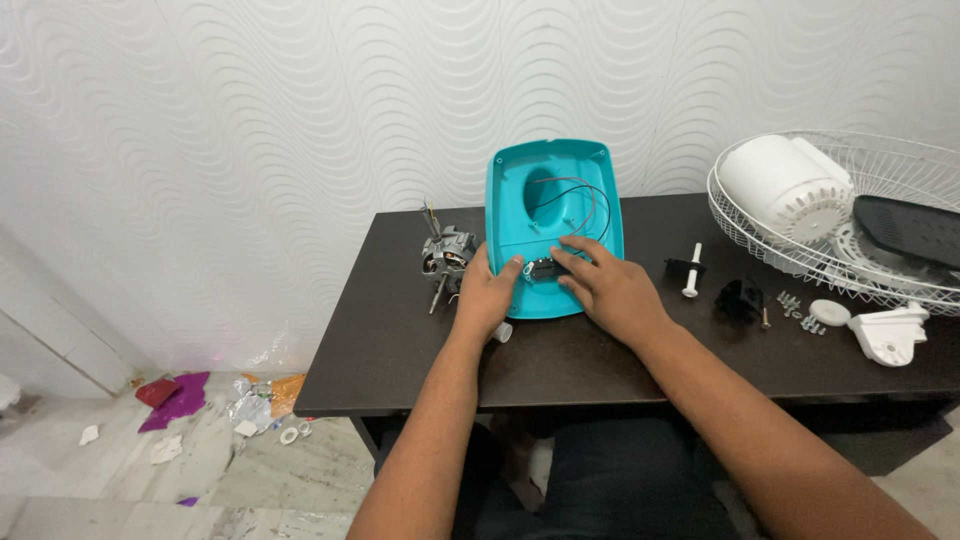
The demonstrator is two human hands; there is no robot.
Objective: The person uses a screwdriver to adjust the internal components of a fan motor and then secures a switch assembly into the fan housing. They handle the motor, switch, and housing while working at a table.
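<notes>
A teal plastic fan base shell (555, 175) lies hollow side up on the dark table (400, 340), with thin wires (585, 195) looping inside it. My left hand (487, 295) grips its lower left edge, the thumb reaching inward. My right hand (608, 288) rests on its lower right part, fingers pinching a small black switch part (545, 268) inside the shell. Both hands meet at that black part.
A metal fan motor (445, 257) sits just left of the shell. To the right lie a black-and-white knob piece (688, 268), a black part (738, 298), screws (795, 308), white plastic pieces (888, 333) and a white wire fan guard (850, 215) holding a white housing. Scraps litter the floor at left.
</notes>
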